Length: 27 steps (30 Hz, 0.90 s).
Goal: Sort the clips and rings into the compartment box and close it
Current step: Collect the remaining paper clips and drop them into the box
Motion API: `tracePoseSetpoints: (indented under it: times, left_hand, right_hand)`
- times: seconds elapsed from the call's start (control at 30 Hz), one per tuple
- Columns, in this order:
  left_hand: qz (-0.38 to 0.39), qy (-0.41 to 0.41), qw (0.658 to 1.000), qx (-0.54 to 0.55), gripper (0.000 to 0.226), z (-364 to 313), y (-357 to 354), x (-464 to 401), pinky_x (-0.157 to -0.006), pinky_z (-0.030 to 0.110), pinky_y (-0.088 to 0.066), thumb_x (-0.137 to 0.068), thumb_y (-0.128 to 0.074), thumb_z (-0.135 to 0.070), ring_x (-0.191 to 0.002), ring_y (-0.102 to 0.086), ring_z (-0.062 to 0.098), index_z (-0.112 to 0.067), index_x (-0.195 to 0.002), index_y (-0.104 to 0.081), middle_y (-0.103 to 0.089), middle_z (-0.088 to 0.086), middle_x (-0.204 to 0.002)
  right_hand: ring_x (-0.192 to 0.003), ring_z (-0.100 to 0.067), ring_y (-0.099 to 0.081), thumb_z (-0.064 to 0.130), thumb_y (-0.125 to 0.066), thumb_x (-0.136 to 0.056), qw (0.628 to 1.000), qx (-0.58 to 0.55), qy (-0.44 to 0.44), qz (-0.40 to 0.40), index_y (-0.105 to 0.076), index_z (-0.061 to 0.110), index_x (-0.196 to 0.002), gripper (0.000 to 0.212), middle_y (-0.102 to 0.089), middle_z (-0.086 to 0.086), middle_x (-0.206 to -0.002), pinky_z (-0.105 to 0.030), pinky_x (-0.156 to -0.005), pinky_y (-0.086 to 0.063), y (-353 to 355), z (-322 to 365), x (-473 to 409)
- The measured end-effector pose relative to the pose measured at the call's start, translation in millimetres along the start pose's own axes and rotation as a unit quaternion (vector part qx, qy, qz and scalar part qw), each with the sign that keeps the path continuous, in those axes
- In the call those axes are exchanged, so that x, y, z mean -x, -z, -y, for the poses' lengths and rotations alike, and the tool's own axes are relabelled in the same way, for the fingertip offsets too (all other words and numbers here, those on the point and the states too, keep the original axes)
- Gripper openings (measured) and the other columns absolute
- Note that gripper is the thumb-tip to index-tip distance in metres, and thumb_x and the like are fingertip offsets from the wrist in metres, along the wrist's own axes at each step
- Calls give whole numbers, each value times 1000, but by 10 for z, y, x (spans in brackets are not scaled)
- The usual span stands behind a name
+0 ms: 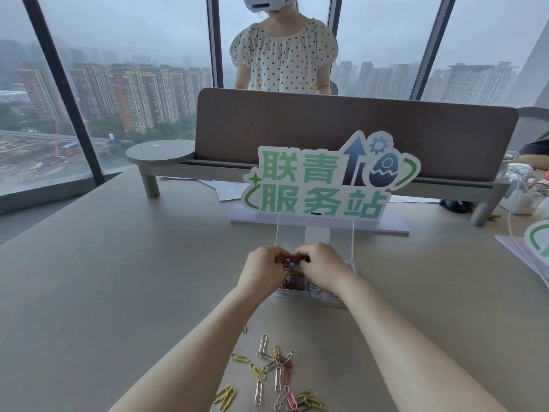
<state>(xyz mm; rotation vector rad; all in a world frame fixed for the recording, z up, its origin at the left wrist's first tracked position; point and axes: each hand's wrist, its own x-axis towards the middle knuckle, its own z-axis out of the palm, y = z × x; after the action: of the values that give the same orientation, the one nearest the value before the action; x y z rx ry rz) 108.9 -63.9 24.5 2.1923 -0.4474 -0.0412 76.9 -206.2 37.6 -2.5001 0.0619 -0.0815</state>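
The compartment box [315, 294] was clear, hard plastic with thin inner walls, and it sat on the pale grey, smooth surface [118, 278] just in front of a green-lettered sign [326, 179] on a flat white base. Its transparent lid [315, 233] stood raised behind it, nearly upright. A tangle of coloured clips [292, 276] lay in the left part of the box, reddish and dark wire mostly; which compartment held what could not be told, as both hands covered much of it.

The left hand [263, 270] and right hand [319, 267] met over the box with fingers curled inward, pinching a small reddish bunch of clips between them; the exact grip of each was blurred.

Nearer the wearer, between the forearms, loose paper clips [273, 376] lay scattered on the surface: bent wire loops in silver, yellow, pink and red, some overlapping.

Beyond the sign stood a brown felt-like desk divider [356, 132], with a person in a dotted blouse [283, 55] behind it.
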Motion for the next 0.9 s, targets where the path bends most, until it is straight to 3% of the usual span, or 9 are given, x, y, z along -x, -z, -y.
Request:
tracePoseSetpoints:
  times: [0.13,0.27,0.33,0.53,0.73,0.83,0.9]
  left_hand:
    - [-8,-9,1000,-12,44,7,-16,21,-77,19,-44,-78,-42,4,-95,-65,17,-18,-99,-74,-74,2,-99]
    - [-6,-11,1000,-11,45,1,-23,17,-80,19,-44,-78,-41,6,-97,-64,17,-16,-101,-73,-74,1,-99]
    - [-10,-11,1000,-10,46,4,-18,21,-80,19,-44,-78,-40,8,-97,-64,17,-14,-103,-72,-73,3,-100]
    - [-30,-11,999,-1,48,24,10,56,-79,20,-45,-76,-39,11,-90,-65,16,-11,-101,-73,-73,4,-97]
    - [-51,-22,998,1,46,106,118,203,-75,20,-44,-74,-41,12,-80,-62,15,-12,-94,-74,-72,2,-91]
    - [-63,-21,997,-33,49,214,190,324,-79,19,-40,-77,-39,12,-86,-58,11,-16,-97,-73,-70,-1,-98]
    - [-65,-19,996,-55,53,296,234,416,-84,21,-42,-76,-36,13,-97,-60,14,-18,-99,-72,-69,-1,-104]
  right_hand:
    - [-87,-20,-60,-4,-43,-83,1000,-7,-5,-10,-74,15,-99,39,-71,-4,-99,-21,-67,-38,21,17,45]
    - [-63,-9,-52,-3,-43,-85,999,-33,-21,-33,-74,15,-95,38,-64,1,-82,-14,-53,-33,18,10,76]
    - [-62,-8,-52,-3,-41,-86,998,-38,-24,-41,-74,15,-94,38,-64,1,-82,-15,-53,-33,15,6,84]
    - [-70,-14,-55,-6,-39,-86,998,-45,-23,-48,-73,12,-95,40,-62,1,-79,-15,-58,-36,32,16,180]
    - [-86,-13,-59,-3,-41,-87,998,-19,-14,-52,-74,14,-97,38,-72,-3,-98,-9,-66,-38,19,70,349]
    - [-98,-18,-63,-2,-43,-87,999,-20,6,-32,-74,16,-95,37,-72,-3,-104,-24,-86,-48,-14,102,486]
    - [-102,-19,-62,-1,-42,-87,1000,-11,21,-12,-73,16,-97,37,-71,-3,-108,-29,-91,-47,-40,137,591]
